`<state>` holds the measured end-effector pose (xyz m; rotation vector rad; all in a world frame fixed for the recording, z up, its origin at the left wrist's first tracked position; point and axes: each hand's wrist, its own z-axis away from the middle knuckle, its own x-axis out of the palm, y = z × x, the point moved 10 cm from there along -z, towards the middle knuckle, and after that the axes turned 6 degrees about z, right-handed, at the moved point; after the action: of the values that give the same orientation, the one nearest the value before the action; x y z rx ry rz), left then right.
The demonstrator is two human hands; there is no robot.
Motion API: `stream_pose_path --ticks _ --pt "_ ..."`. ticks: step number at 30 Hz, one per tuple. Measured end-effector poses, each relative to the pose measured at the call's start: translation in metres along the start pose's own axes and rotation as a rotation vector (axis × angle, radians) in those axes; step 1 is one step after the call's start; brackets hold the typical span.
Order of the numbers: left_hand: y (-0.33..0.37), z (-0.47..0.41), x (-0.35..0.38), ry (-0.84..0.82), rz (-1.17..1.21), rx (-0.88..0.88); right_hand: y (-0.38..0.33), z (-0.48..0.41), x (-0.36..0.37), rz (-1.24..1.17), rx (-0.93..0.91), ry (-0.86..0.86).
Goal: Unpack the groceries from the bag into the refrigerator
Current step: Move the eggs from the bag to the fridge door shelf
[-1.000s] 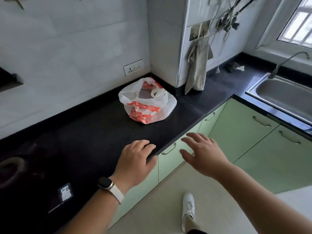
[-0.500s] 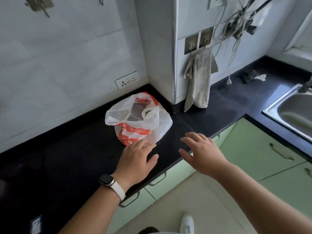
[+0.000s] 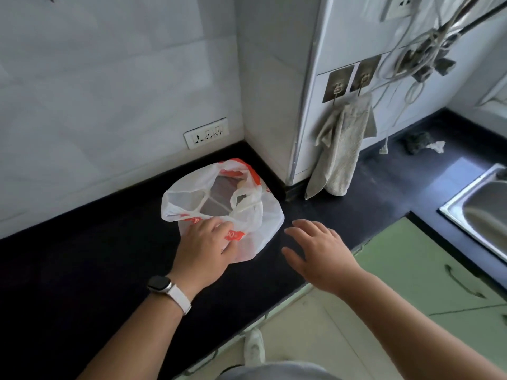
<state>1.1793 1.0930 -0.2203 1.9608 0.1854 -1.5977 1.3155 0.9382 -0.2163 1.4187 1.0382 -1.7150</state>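
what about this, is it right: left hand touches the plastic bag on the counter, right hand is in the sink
No: the head view shows the right hand over the counter, not in the sink. The left hand does touch the plastic bag.

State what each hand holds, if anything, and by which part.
Nothing is held. The left hand rests on the near side of the plastic grocery bag without a grip; the right hand hovers open.

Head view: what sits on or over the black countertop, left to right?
White-and-orange plastic bag → grey hanging towel → dark crumpled scrubber → stainless steel sink.
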Motion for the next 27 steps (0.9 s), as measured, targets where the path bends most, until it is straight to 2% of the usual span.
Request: stream_pose_path --ticks 5,11,15,21,25,27 --pt "-0.032 -0.033 -0.002 0.009 0.037 -0.005 -0.012 -0.040 0.001 0.044 0.012 -0.023" --pt "-0.060 -0.053 0.016 -0.069 0.069 0.008 -0.037 -0.066 0.023 0.014 -0.009 -0.078" --pt "-0.083 -0.083 0.027 -0.107 0.180 -0.008 -0.054 -0.094 0.032 -0.057 -0.056 -0.083" --pt "-0.121 -0.126 0.042 -0.085 0.318 -0.100 -0.098 -0.151 0.058 -0.214 -0.222 -0.048" --pt "-0.135 -0.137 0.063 -0.132 0.374 -0.120 -0.109 -0.184 0.086 -0.331 -0.215 -0.048" --pt "-0.146 -0.144 0.069 -0.111 0.436 -0.187 -0.104 -0.199 0.101 -0.335 -0.183 -0.087"
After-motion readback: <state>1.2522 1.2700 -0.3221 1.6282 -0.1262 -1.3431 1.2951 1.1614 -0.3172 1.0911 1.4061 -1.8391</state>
